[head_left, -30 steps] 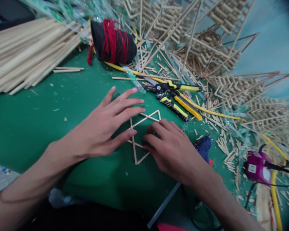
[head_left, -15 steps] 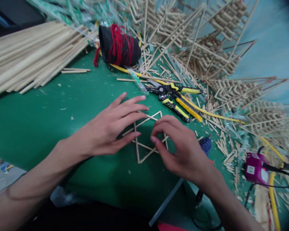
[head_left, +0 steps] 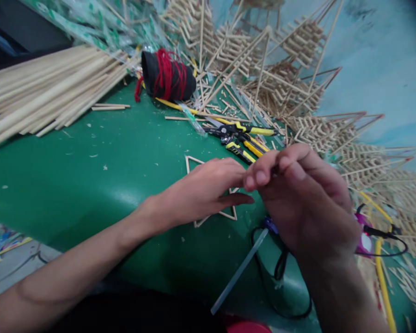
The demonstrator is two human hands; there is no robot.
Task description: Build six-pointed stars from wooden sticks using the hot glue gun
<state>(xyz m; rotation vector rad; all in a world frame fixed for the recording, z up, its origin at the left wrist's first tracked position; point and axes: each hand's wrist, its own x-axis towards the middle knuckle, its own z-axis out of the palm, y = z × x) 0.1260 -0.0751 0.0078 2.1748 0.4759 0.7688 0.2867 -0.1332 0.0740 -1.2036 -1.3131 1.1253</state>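
My left hand [head_left: 208, 190] lies low over a star-shaped frame of thin wooden sticks [head_left: 187, 165], its fingers stretched to the right and its thumb apart. Most of the star is hidden under it; only a few corners show. My right hand [head_left: 307, 203] is raised to the right of the star, turned partly palm up, with fingers curled and the thumb pressed against them. Its fingertips are close to the left fingertips; whether they touch I cannot tell. Anything between the right fingers is too small to make out.
Wire-stripping pliers [head_left: 230, 134] lie beyond my hands, near a black cone wound with red yarn [head_left: 171, 76]. Long wooden sticks [head_left: 55, 88] are piled at left. Stacked stick frames [head_left: 301, 88] line the back right. A translucent rod [head_left: 239, 273] and black cord [head_left: 280, 266] lie near the front edge.
My left hand has moved right and now covers more of the star. My right hand has lifted off the star, moved right and turned over. The view has shifted slightly.
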